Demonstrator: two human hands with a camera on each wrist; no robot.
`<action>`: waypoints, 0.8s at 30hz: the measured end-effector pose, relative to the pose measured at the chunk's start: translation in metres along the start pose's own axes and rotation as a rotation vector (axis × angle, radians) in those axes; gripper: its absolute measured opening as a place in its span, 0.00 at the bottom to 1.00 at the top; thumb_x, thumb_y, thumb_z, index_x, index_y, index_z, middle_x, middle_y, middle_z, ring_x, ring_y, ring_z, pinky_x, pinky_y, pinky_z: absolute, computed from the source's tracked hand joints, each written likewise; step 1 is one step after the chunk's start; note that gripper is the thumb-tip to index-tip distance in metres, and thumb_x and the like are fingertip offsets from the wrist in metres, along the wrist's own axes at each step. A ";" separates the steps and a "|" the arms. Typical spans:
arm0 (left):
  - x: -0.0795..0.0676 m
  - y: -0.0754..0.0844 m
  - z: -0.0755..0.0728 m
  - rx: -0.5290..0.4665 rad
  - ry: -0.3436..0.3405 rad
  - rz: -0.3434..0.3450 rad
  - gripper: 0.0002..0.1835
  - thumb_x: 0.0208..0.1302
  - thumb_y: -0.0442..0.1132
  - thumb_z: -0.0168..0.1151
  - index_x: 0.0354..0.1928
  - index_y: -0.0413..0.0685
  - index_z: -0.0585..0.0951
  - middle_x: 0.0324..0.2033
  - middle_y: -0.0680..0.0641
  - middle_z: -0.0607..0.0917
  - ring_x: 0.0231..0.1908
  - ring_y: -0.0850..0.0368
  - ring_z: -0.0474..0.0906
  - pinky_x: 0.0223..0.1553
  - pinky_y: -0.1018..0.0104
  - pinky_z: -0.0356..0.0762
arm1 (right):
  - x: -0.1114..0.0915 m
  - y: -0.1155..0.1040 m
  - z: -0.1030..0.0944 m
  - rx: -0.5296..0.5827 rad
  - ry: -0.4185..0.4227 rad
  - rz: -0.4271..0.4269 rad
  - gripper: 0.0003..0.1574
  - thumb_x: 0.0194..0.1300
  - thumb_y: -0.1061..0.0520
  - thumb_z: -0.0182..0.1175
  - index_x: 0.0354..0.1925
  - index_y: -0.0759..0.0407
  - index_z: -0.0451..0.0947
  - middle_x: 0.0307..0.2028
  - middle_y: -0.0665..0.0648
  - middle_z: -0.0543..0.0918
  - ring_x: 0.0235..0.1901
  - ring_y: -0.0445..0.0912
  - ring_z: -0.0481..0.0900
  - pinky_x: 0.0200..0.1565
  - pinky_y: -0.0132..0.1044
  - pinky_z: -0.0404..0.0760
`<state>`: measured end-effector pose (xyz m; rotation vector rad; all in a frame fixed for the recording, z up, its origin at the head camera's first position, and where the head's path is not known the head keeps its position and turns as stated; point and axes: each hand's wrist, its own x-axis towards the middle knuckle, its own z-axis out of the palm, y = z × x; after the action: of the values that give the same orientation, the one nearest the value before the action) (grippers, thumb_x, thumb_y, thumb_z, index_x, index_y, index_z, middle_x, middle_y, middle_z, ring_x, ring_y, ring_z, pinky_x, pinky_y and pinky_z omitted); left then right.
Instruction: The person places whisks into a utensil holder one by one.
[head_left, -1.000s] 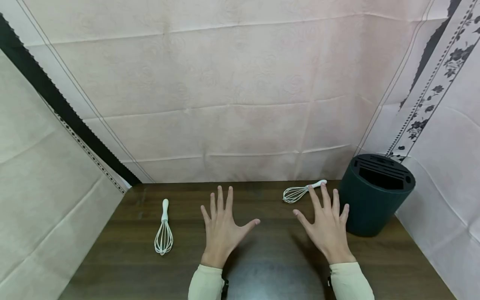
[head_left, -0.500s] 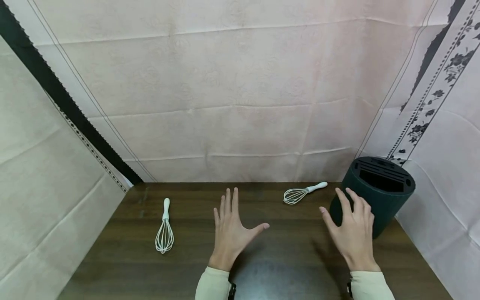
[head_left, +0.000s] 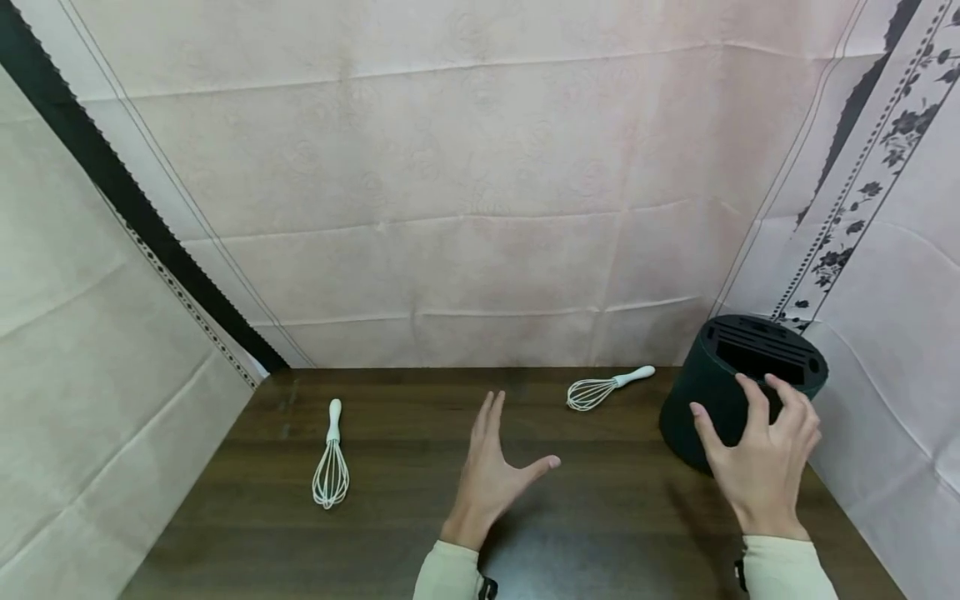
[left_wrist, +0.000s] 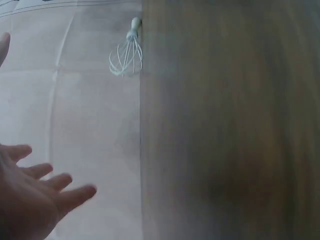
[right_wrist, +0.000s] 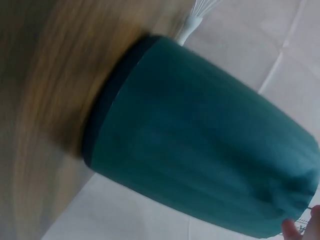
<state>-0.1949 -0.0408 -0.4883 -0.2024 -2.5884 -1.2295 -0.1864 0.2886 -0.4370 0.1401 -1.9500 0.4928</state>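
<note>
A dark green, slotted holder, round-sided like a knife block, stands at the right of the table. Just in front of it is my right hand, thumb spread and fingers slightly bent, overlapping its side in the head view. The right wrist view shows the holder upright on the wood, with my fingertips near its top end. My left hand hovers mid-table, fingers straight, thumb apart, holding nothing. One white whisk lies left of the holder; another whisk lies at the left.
The dark wooden table runs back to a pale cloth wall. Cloth also hangs along both sides, the right one close beside the holder and bearing a floral border.
My right hand has moved right, from beside the right whisk to the front of the holder. My left hand has drifted right and turned more edge-on. The whisks lie as before.
</note>
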 end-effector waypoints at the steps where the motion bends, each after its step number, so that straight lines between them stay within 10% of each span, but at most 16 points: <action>1: 0.000 0.001 0.002 -0.042 -0.024 -0.012 0.65 0.38 0.83 0.63 0.77 0.79 0.42 0.77 0.64 0.45 0.75 0.50 0.49 0.62 0.38 0.67 | 0.002 0.003 0.000 -0.003 -0.003 0.007 0.52 0.60 0.24 0.58 0.60 0.66 0.74 0.63 0.75 0.65 0.62 0.72 0.59 0.59 0.70 0.54; 16: 0.008 0.019 0.050 -0.423 -0.143 -0.016 0.52 0.50 0.61 0.76 0.74 0.80 0.55 0.73 0.58 0.60 0.69 0.42 0.64 0.64 0.46 0.68 | 0.029 0.047 0.000 0.074 -0.078 0.214 0.62 0.48 0.25 0.70 0.69 0.60 0.66 0.72 0.68 0.56 0.70 0.65 0.53 0.69 0.64 0.52; 24: 0.017 0.039 0.074 -0.393 -0.233 0.030 0.50 0.49 0.69 0.71 0.73 0.85 0.54 0.72 0.62 0.62 0.64 0.44 0.70 0.60 0.48 0.73 | 0.032 0.066 -0.008 0.143 -0.161 0.439 0.50 0.57 0.40 0.71 0.72 0.52 0.64 0.76 0.53 0.52 0.74 0.55 0.51 0.71 0.60 0.51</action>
<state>-0.2148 0.0417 -0.4995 -0.4851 -2.4859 -1.7895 -0.2146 0.3555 -0.4236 -0.1678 -2.1074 0.9338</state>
